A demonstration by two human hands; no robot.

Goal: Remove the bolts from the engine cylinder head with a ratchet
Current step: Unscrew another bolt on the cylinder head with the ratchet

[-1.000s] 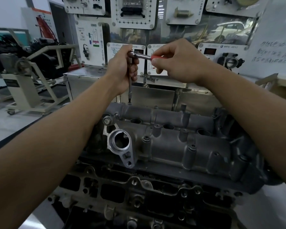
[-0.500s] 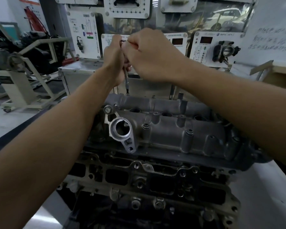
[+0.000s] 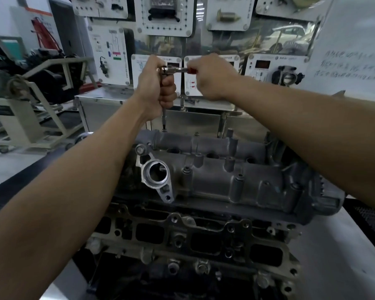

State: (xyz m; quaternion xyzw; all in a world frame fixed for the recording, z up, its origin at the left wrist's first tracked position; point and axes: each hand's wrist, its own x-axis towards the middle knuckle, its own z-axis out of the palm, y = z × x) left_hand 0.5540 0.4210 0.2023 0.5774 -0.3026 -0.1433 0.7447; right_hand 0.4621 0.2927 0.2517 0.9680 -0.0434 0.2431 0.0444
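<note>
At far-left corner of cylinder head (image 3: 214, 169): ratchet (image 3: 178, 70) handle swung back out rightward from half a second ago, right hand (image 3: 212, 76) fingers wrapped round red grip, left hand (image 3: 156, 87) fingers closed round upright extension, socket seated on corner bolt (image 3: 164, 129). Probably mid-loosening, bolt not yet free.

Right hand (image 3: 212, 77) swung ratchet (image 3: 178, 70) handle back out to right; hands apart again, red grip showing.
</note>
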